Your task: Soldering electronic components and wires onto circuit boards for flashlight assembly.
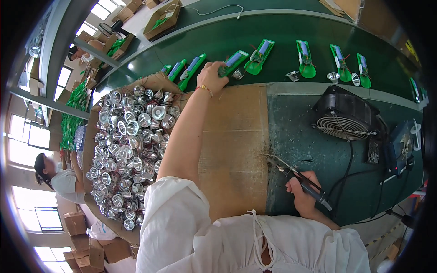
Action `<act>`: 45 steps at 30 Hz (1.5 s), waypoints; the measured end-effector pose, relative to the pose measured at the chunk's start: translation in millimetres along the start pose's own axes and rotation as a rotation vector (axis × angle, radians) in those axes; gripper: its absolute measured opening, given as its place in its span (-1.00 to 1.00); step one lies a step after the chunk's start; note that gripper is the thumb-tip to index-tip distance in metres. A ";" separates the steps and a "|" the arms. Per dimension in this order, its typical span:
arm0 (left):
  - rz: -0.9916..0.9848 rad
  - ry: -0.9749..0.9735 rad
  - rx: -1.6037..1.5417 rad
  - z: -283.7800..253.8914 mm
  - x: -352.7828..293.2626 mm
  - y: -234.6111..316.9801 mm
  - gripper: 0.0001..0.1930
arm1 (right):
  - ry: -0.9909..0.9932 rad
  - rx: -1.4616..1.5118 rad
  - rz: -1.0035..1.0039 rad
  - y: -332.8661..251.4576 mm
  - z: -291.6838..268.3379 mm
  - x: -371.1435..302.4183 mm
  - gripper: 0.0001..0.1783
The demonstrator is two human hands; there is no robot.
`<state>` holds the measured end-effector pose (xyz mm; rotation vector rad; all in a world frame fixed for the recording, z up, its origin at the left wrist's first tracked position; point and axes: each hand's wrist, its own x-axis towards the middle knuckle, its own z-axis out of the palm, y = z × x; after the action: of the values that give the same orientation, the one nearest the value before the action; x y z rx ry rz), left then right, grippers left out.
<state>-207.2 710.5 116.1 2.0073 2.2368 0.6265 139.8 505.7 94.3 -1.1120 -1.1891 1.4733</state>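
Observation:
My left hand (pixel 213 76) reaches far forward to the green belt, its fingers closed round the wide end of a green flashlight shell (pixel 236 58). A blue battery cell shows inside that shell, and a small silver reflector cup (pixel 238 73) lies beside it. Near the front of the bench, my right hand (pixel 302 189) grips a soldering iron (pixel 310 187) with a black handle. Its thin metal tip points left over the scorched edge of a cardboard sheet (pixel 232 150). A big carton (pixel 102 211) heaped with silver reflector cups (pixel 132 150) stands left of my left arm.
More open green shells (pixel 306 59) with cells and wires lie along the belt (pixel 282 34), some beside reflector cups. A black fan (pixel 346 113) and a soldering station (pixel 403 145) with cables stand at right. Co-workers (pixel 61 175) sit at left near piled green parts (pixel 75 113).

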 end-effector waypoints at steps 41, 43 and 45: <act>-0.595 0.744 -0.713 -114.7 -280.2 5.2 -0.87 | -0.013 -0.017 -0.082 -0.6 10.4 -6.1 -0.83; -0.596 0.753 -0.795 -116.2 -284.3 7.9 -0.88 | -0.016 -0.019 -0.082 -4.2 11.0 -8.9 -0.83; -0.600 0.757 -0.892 -117.2 -284.8 12.9 -0.91 | -0.024 -0.028 -0.090 -5.0 10.5 -10.8 -0.83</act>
<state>-191.6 406.8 166.6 0.6727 2.0293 2.0204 132.0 494.0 101.7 -1.0492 -1.2634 1.4087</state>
